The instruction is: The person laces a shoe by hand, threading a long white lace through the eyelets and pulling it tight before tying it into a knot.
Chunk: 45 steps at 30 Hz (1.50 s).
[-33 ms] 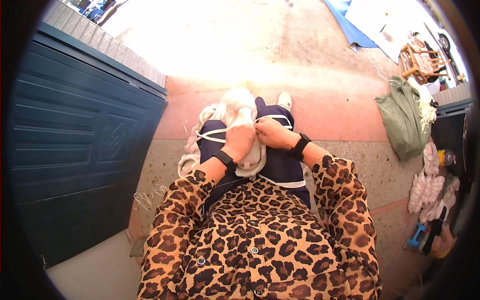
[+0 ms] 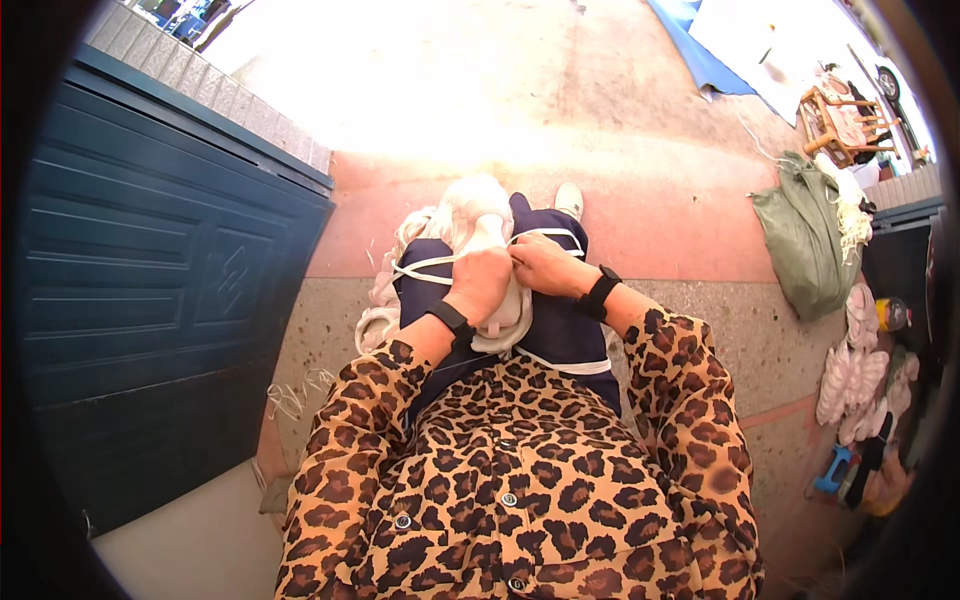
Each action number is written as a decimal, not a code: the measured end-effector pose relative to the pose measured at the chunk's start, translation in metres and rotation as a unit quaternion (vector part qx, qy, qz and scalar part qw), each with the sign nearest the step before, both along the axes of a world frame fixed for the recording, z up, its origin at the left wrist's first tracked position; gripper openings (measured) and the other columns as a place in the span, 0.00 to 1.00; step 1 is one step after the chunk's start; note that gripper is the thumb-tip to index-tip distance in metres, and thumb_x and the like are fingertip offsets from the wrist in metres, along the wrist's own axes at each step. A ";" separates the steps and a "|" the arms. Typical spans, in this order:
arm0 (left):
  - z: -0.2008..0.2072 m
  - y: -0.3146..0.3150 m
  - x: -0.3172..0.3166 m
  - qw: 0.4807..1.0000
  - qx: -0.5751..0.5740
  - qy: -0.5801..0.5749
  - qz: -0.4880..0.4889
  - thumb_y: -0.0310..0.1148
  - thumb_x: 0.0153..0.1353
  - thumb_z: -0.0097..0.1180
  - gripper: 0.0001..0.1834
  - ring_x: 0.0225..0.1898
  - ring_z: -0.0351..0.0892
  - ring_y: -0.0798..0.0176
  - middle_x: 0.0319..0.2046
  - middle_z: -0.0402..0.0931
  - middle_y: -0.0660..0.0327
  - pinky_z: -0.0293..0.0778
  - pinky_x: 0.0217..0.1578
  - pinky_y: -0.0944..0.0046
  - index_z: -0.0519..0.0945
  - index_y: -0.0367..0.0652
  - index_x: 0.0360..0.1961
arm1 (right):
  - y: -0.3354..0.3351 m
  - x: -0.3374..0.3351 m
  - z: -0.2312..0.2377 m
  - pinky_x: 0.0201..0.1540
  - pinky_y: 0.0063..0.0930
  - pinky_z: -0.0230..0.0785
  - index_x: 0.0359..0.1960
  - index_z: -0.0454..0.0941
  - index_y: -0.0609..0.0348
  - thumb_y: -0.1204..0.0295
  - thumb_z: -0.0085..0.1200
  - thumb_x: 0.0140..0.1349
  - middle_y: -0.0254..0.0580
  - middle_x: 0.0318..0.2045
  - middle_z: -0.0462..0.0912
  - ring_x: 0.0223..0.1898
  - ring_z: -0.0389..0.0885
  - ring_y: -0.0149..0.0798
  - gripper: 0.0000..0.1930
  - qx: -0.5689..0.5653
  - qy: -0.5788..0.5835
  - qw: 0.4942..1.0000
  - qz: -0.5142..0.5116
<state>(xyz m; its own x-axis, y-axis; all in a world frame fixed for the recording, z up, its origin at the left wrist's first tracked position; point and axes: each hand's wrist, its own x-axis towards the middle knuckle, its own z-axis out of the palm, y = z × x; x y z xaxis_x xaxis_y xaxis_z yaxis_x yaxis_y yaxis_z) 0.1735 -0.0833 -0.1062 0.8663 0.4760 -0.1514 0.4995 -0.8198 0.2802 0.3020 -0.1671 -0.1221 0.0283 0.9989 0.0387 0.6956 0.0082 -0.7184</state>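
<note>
A pale pinkish-white shoe (image 2: 478, 212), soft like an upper, rests across my lap, its rounded collar (image 2: 505, 335) toward me. White laces (image 2: 425, 268) trail from it over my dark blue trousers on both sides. My left hand (image 2: 482, 278) is closed over the middle of the shoe, hiding part of it. Beside it my right hand (image 2: 548, 265) pinches a white lace, its fingertips nearly touching the left hand. The exact spot between the fingers is hidden. More pale shoe pieces (image 2: 380, 325) hang to the left of my knee.
A dark blue panelled door (image 2: 150, 250) stands at left. On the right are a green sack (image 2: 805, 240), bundles of pale shoe pieces (image 2: 850, 385), a blue-handled tool (image 2: 832, 468) and a wooden chair (image 2: 840, 120). Loose white strings (image 2: 295, 395) lie on the floor at left.
</note>
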 end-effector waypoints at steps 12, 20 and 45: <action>-0.008 -0.005 -0.005 0.999 0.025 -0.045 0.003 0.33 0.54 0.47 0.10 0.25 0.79 0.49 0.20 0.76 0.49 0.74 0.25 0.56 0.75 0.37 0.24 | -0.001 -0.005 -0.011 0.45 0.42 0.65 0.31 0.75 0.65 0.77 0.44 0.48 0.52 0.35 0.76 0.43 0.72 0.53 0.10 -0.010 -0.033 0.999 -0.023; 0.041 0.009 -0.036 0.997 -0.005 -0.031 -0.077 0.29 0.54 0.47 0.07 0.22 0.77 0.55 0.19 0.75 0.52 0.72 0.24 0.61 0.74 0.36 0.29 | -0.023 -0.035 0.025 0.46 0.38 0.64 0.34 0.76 0.58 0.68 0.52 0.53 0.42 0.37 0.76 0.45 0.71 0.44 0.09 0.142 -0.132 0.980 -0.033; -0.005 0.040 -0.040 0.986 -0.009 -0.145 0.086 0.35 0.56 0.48 0.11 0.37 0.71 0.53 0.26 0.77 0.58 0.61 0.35 0.53 0.79 0.43 0.24 | 0.042 -0.027 -0.002 0.40 0.44 0.66 0.34 0.71 0.67 0.63 0.44 0.61 0.62 0.31 0.76 0.37 0.75 0.58 0.15 -0.082 0.058 0.986 -0.134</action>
<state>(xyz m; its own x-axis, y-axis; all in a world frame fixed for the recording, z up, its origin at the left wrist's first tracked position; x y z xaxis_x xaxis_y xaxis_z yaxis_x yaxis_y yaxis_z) 0.1334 -0.0430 -0.1115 0.7807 0.6197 0.0810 0.5280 -0.7233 0.4451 0.2748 -0.1249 -0.1246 0.2870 0.9475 -0.1412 0.5703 -0.2875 -0.7695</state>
